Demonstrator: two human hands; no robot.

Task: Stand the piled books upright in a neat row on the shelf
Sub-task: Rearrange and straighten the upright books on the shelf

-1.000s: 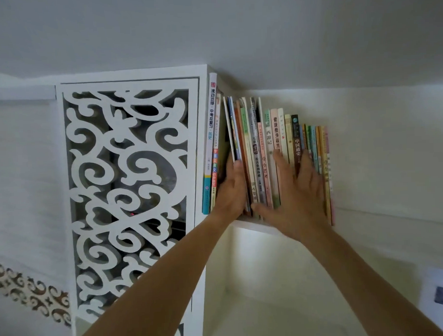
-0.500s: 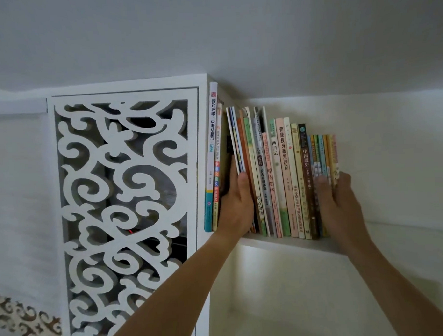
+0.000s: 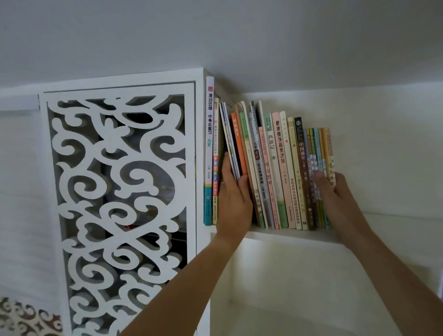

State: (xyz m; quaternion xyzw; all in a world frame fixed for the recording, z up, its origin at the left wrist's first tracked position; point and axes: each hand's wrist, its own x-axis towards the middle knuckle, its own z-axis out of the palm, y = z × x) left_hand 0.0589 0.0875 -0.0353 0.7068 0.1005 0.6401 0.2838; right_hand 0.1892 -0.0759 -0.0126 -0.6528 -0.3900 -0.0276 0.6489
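Note:
A row of several books (image 3: 278, 166) stands upright on a white shelf (image 3: 288, 237), spines facing me. Two tall books (image 3: 210, 143) stand at the far left against the cabinet side. My left hand (image 3: 233, 200) grips a few thin books (image 3: 229, 140) near the left end, thumb in front and fingers reaching into a dark gap behind them. My right hand (image 3: 338, 196) clasps the thin yellow and green books (image 3: 320, 151) at the right end of the row, thumb across their spines. The books between my hands lean slightly left.
A white cabinet door with scroll cut-outs (image 3: 121, 196) stands to the left of the shelf. The ceiling (image 3: 261, 35) runs close above the books. Right of the row, the shelf board continues along a white wall (image 3: 390, 149). A lower compartment (image 3: 283, 304) opens beneath.
My right hand left the middle spines and moved to the right end of the row, where it now clasps the end books. My left hand stayed at the left gap.

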